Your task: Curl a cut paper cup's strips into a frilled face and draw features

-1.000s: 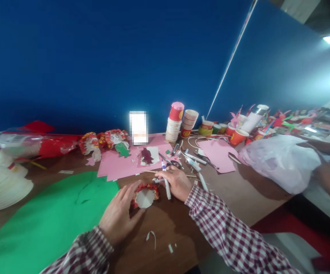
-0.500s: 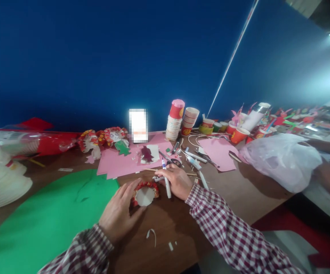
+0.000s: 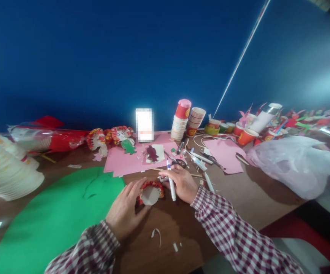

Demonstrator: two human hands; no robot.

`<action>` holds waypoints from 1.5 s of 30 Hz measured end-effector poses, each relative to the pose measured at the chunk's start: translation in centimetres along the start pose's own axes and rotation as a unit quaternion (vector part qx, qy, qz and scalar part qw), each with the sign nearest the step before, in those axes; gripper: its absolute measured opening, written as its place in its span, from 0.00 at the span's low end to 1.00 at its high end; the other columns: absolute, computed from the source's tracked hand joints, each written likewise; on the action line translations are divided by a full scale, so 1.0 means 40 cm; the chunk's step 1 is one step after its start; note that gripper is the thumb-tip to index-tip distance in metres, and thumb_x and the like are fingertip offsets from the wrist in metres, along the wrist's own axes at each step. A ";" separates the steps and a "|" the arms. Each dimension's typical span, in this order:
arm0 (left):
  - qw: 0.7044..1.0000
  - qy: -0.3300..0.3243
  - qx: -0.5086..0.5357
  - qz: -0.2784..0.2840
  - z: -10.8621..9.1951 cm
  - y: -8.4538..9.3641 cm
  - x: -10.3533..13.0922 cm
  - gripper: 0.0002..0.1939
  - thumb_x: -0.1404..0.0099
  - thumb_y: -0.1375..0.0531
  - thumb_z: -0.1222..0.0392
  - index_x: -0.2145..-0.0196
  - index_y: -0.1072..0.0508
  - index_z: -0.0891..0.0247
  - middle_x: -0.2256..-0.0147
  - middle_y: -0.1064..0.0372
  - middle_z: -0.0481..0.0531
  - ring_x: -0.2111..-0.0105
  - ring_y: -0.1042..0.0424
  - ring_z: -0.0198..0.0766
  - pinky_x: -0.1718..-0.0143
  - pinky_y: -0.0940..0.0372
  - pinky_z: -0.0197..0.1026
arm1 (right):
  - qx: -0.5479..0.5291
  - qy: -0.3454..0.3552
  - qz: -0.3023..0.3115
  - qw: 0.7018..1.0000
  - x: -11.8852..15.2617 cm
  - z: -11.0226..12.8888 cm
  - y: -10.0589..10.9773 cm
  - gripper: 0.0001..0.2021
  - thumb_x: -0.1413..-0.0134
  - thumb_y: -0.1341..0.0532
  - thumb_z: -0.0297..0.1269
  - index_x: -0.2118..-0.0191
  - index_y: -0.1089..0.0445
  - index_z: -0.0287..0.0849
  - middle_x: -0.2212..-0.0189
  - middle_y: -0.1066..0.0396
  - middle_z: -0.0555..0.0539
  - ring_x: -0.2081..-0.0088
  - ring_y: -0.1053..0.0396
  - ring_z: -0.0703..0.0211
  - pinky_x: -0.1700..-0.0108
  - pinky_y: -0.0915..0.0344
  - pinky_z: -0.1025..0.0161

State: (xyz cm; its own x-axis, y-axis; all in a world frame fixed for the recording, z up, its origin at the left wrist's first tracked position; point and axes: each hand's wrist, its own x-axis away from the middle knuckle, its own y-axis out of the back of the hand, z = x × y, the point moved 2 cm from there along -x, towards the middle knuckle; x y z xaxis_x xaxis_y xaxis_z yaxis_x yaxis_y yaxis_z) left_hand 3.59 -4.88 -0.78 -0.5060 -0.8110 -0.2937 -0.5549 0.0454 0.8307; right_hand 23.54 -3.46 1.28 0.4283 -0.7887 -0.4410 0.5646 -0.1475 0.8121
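Note:
My left hand [image 3: 125, 207] curves around the left side of a small round paper craft piece [image 3: 150, 196], with the thumb along its near edge. The piece has a white disc in the middle and a crinkled red-and-yellow rim. It rests on the brown table. Close on its right, my right hand [image 3: 184, 183] holds a white marker pen [image 3: 172, 187] between the fingers, its purple-marked end pointing up and away. Something whitish shows under the right fingers, too small to name. Beyond that hand lie dark-handled scissors [image 3: 181, 163].
A green paper circle [image 3: 59, 213] lies at left, near stacked paper bowls [image 3: 16, 175]. Pink sheets [image 3: 119, 161], finished lion-like crafts [image 3: 122, 135] and stacked cups [image 3: 179, 127] stand toward the blue wall. Pens and a white plastic bag [image 3: 293, 163] are at right. Paper scraps [image 3: 175, 247] lie in front.
The whole view has shifted, so everything appears a little farther right. Both hands keep about the same place at the craft piece, and the marker stays in my right hand.

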 end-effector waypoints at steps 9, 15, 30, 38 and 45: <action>1.000 0.000 0.010 -0.010 0.001 -0.002 0.003 0.32 0.47 0.44 0.60 0.45 0.50 0.60 0.52 0.41 0.58 0.53 0.40 0.47 0.54 0.41 0.51 | -0.074 -0.030 -0.035 0.996 0.004 0.029 0.012 0.17 0.45 0.50 0.27 0.49 0.43 0.43 0.63 0.30 0.47 0.58 0.37 0.58 0.56 0.38 0.60; 1.000 0.007 0.019 -0.001 0.001 -0.001 0.001 0.32 0.46 0.44 0.60 0.45 0.51 0.59 0.52 0.40 0.58 0.54 0.39 0.46 0.55 0.41 0.51 | -0.167 -0.069 -0.104 0.978 0.034 0.058 0.018 0.13 0.43 0.50 0.34 0.55 0.36 0.41 0.61 0.31 0.44 0.60 0.34 0.57 0.56 0.38 0.58; 0.999 0.022 0.026 0.026 -0.002 0.000 -0.002 0.32 0.48 0.44 0.63 0.45 0.50 0.60 0.51 0.41 0.55 0.53 0.41 0.45 0.53 0.43 0.49 | -0.266 -0.199 0.011 0.943 0.041 0.065 -0.038 0.03 0.47 0.46 0.35 0.68 0.39 0.42 0.80 0.39 0.53 0.81 0.43 0.67 0.79 0.45 0.70; 0.999 0.027 0.027 0.025 -0.001 0.000 -0.003 0.32 0.48 0.44 0.63 0.45 0.50 0.59 0.52 0.41 0.56 0.53 0.41 0.46 0.54 0.42 0.50 | -0.281 -0.218 0.025 0.934 0.041 0.058 -0.047 0.04 0.47 0.46 0.37 0.67 0.39 0.43 0.80 0.39 0.53 0.81 0.43 0.67 0.80 0.45 0.70; 0.999 0.029 0.031 0.024 0.001 -0.002 -0.003 0.33 0.48 0.44 0.64 0.45 0.50 0.60 0.52 0.41 0.56 0.53 0.41 0.45 0.54 0.42 0.50 | -0.276 -0.222 0.034 0.934 0.038 0.062 -0.043 0.03 0.48 0.46 0.36 0.67 0.39 0.42 0.80 0.40 0.53 0.81 0.44 0.68 0.79 0.46 0.70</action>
State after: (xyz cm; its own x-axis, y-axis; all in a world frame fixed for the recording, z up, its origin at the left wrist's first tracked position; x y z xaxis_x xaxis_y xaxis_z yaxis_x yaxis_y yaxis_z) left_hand 3.67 -4.78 -0.82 -0.4948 -0.8393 -0.2252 -0.5723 0.1198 0.8112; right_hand 21.47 -5.88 0.14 0.2112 -0.9729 -0.0938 0.8774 0.1465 0.4569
